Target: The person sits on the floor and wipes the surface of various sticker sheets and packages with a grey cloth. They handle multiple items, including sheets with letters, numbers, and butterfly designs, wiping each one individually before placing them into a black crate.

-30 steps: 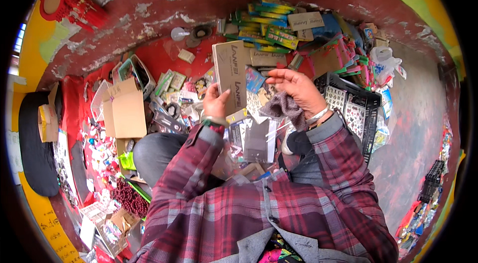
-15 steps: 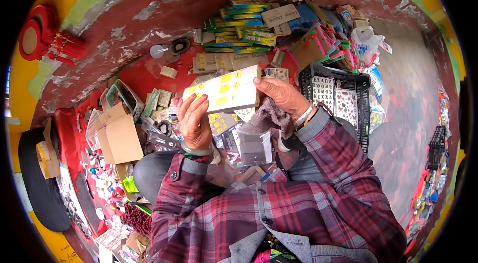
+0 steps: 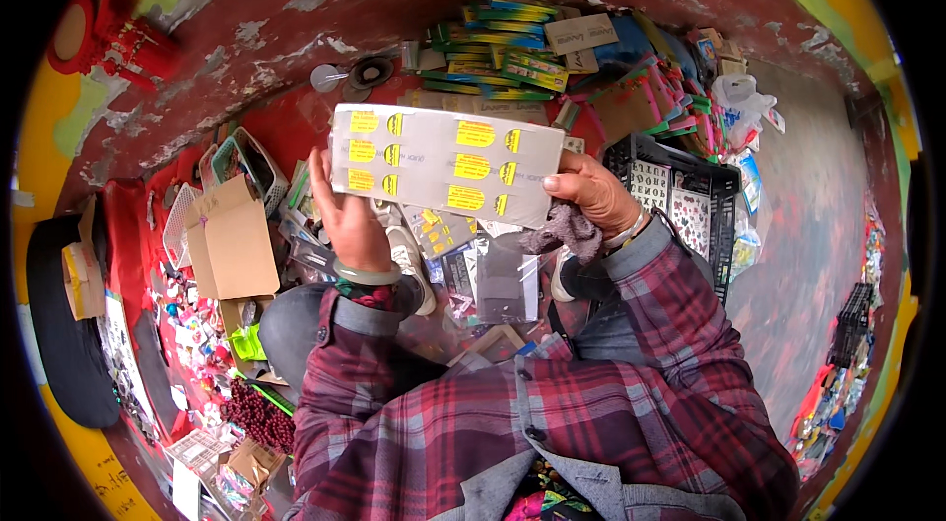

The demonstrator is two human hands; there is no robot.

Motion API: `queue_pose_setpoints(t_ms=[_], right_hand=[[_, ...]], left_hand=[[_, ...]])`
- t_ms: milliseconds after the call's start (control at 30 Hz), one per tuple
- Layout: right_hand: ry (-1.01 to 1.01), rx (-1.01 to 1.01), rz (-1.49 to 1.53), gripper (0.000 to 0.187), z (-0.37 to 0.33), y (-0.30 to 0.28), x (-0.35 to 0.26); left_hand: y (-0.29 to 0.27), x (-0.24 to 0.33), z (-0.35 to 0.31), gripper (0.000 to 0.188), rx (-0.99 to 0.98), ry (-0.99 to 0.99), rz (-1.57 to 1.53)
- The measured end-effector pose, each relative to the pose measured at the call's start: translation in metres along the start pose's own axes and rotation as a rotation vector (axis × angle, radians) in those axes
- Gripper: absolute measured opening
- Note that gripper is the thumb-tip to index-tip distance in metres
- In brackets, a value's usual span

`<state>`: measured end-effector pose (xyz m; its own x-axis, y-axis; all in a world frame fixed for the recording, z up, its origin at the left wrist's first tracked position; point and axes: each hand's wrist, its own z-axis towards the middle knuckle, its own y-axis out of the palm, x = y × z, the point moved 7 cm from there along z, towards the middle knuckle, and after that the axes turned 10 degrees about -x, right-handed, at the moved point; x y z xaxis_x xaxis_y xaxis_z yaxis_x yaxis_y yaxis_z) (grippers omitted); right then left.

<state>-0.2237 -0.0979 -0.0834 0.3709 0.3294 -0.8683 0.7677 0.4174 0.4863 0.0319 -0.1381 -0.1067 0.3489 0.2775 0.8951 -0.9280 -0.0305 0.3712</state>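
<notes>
Both hands hold a flat packet up for inspection, centre of frame.

The left hand (image 3: 347, 215) grips the left end of the grey packet (image 3: 443, 164), which carries rows of yellow stickers; the right hand (image 3: 591, 191) pinches the right end and also clutches a grey cloth (image 3: 567, 235) beneath it. The packet is held level above the lap, in front of the stacked goods (image 3: 503, 63) in the upper centre and beside the black crate (image 3: 680, 196) at right. The step in hand appears to be checking the packet; any next move calls for one hand releasing while the other keeps its hold.
</notes>
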Motion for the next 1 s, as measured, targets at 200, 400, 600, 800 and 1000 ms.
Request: queue_pose_setpoints(t_ms=[200, 400, 600, 800, 1000], right_hand=[[0.054, 0.012, 0.055, 0.045, 0.003, -0.003, 0.007], [0.216, 0.131, 0.101, 0.042, 0.007, -0.02, 0.036], [0.306, 0.148, 0.18, 0.042, 0.005, -0.032, 0.098], [0.132, 0.379, 0.285, 0.043, 0.003, -0.051, 0.109], [0.049, 0.359, 0.48, 0.05, 0.006, -0.039, 0.092]], left_hand=[[0.012, -0.016, -0.003, 0.037, -0.243, -0.505, -0.768], [-0.015, -0.054, -0.023, 0.037, 0.055, -0.642, -0.587], [-0.019, -0.086, -0.038, 0.036, 0.078, -0.732, -0.581], [-0.021, -0.1, -0.043, 0.031, 0.079, -0.787, -0.564], [-0.01, -0.091, -0.048, 0.026, 0.019, -0.843, -0.557]])
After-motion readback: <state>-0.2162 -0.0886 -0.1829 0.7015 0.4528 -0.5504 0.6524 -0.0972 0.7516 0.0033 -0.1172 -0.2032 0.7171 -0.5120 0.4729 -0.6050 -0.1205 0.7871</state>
